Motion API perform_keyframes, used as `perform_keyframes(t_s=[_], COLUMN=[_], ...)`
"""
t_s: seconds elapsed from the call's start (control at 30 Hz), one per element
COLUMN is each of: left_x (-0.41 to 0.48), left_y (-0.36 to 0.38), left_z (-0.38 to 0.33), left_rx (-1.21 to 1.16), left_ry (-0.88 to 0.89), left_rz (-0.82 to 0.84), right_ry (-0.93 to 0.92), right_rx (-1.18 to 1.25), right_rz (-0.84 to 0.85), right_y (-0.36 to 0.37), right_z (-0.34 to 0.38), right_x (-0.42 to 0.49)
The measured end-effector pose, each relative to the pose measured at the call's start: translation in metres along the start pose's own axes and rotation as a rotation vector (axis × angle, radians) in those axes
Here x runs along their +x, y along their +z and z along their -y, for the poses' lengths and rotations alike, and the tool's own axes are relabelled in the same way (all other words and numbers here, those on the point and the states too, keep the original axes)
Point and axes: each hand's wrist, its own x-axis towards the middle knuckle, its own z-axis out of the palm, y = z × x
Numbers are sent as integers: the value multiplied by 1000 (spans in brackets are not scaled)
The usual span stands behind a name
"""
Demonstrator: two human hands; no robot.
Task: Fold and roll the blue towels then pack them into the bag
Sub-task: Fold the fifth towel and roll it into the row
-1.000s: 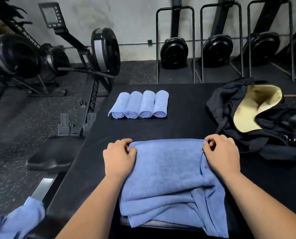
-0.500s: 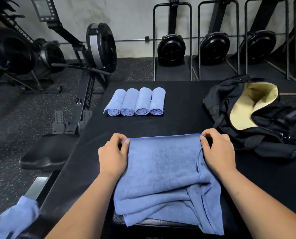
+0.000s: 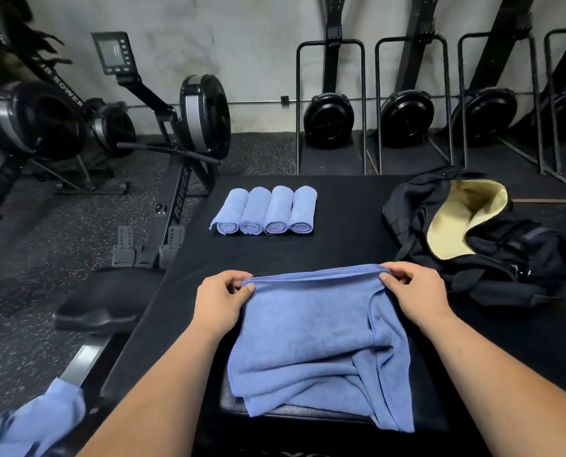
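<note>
Head view, left hand: my left hand [image 3: 220, 296] grips the far left corner of the towel [image 3: 311, 328], thumb on top and fingers curled round the edge.
Head view, right hand: my right hand [image 3: 416, 291] pinches the far right corner the same way.
Towel: it lies in the lower centre of the frame on the black table [image 3: 350, 232]. Its far edge is stretched between my hands, and its near end is rumpled at the table's near edge.
Rolled towels [image 3: 265, 211]: four blue rolls lie side by side, touching, in the centre of the frame, well beyond my hands.
Bag [image 3: 472, 232]: it is black with a pale yellow lining, lies open on the table at the right of the frame, and is near my right hand.
Loose towel [image 3: 34, 423]: it is bunched in the lower left corner, off the table.
Rowing machine [image 3: 189, 127]: it stands on the floor at the left of the frame.
</note>
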Motion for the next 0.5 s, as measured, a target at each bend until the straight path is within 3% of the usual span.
perform_keyframes(t_s=[0.27, 0.5], left_x=[-12, -34], left_y=[-50, -107], left_z=[-37, -113], left_rx=[51, -96], left_ry=[38, 150], left_rz=[1, -66], right_ry=[-60, -161], right_rx=[41, 134], right_rz=[-15, -131], right_y=[-40, -92], right_z=[48, 113], right_x=[-9, -19])
